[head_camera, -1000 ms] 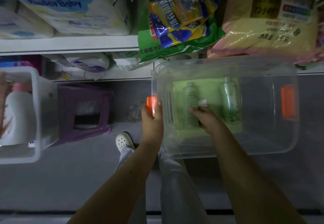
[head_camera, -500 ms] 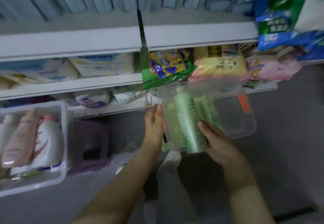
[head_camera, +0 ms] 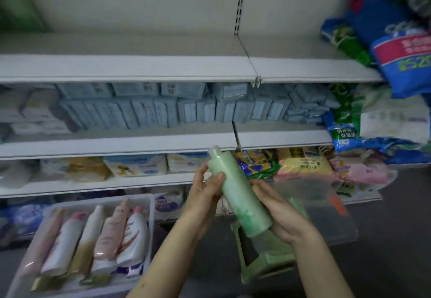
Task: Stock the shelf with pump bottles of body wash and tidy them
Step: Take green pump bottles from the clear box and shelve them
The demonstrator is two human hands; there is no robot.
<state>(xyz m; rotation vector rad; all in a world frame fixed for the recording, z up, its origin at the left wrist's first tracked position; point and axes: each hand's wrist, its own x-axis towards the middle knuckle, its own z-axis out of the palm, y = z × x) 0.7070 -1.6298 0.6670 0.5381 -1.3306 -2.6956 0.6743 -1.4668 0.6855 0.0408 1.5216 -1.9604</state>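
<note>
Two hands, left hand high, right hand low, curled round tilted green bottle

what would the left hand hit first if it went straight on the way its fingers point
The green bottle, which the left hand holds; past it, probably the shelf edge, though depth is unclear.

Green bottle label blurred, clear bin partly behind right hand, bags cropped at right
</note>
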